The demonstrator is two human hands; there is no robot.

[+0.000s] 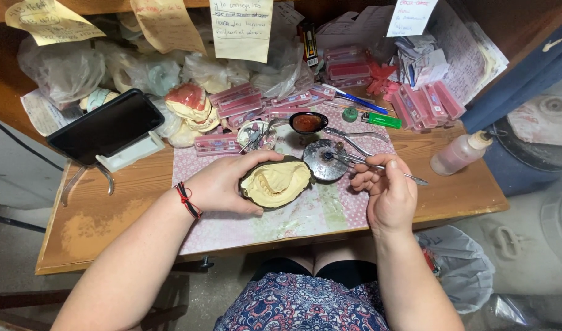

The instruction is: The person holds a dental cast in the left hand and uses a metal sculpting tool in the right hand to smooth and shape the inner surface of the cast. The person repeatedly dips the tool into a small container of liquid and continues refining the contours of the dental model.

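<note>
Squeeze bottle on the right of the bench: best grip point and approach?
Probably take the squeeze bottle round its wide pink body, coming from above. It lies tilted with its white nozzle toward the upper right, apart from the right hand; the nozzle end narrows, so the body looks like the surer hold.

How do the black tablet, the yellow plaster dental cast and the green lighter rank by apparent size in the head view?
Largest to smallest:
1. Black tablet
2. Yellow plaster dental cast, held in the left hand
3. Green lighter

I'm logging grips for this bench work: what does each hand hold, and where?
Left hand cups the yellow dental cast from its side; right hand pinches a thin metal tool mid-shaft.
</note>
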